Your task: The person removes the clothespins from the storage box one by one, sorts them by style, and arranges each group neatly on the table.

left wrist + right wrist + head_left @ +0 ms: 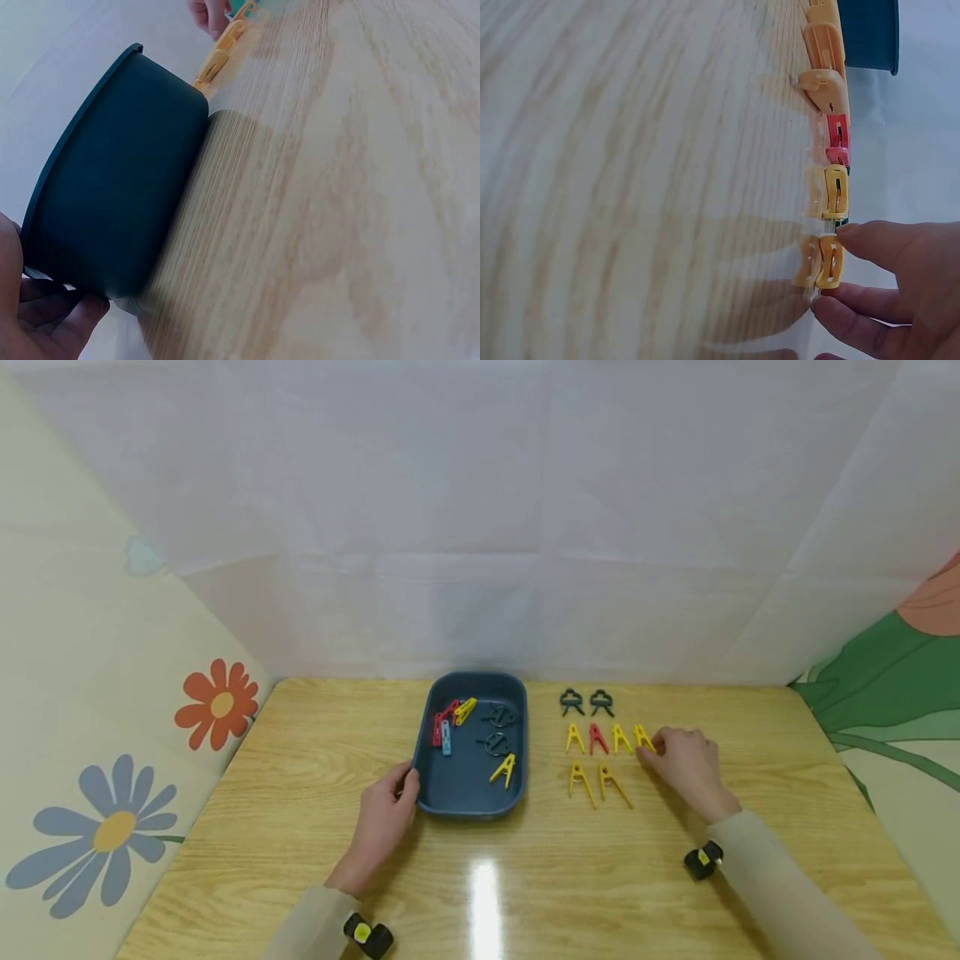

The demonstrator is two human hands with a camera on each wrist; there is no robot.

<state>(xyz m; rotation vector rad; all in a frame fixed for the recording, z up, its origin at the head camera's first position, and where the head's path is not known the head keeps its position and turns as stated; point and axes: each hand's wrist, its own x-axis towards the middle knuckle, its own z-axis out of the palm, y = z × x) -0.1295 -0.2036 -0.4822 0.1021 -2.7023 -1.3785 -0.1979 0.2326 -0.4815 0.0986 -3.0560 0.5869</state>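
Note:
At the left side of a dark blue tray (467, 815), near its front corner, my left hand (386, 810) grips the wall. The left wrist view shows the fingers (71, 322) curled at the tray's lower corner. My right hand (686, 768) pinches a yellow clothespin (643, 737) at the right end of the middle row. In the right wrist view, the thumb (874, 238) is on one side of that clothespin and the fingertips on the other. Beside it stand two more yellow clothespins (621, 739) and a red clothespin (597, 739).
Inside the tray lie red clothespins (437, 729), a blue clothespin (446, 737), yellow clothespins (504, 770) and two dark green clips (497, 743). Two dark green clips (572, 702) form the back row; two orange-yellow clothespins (579, 783) form the front row. A white sheet (480, 568) hangs behind the table.

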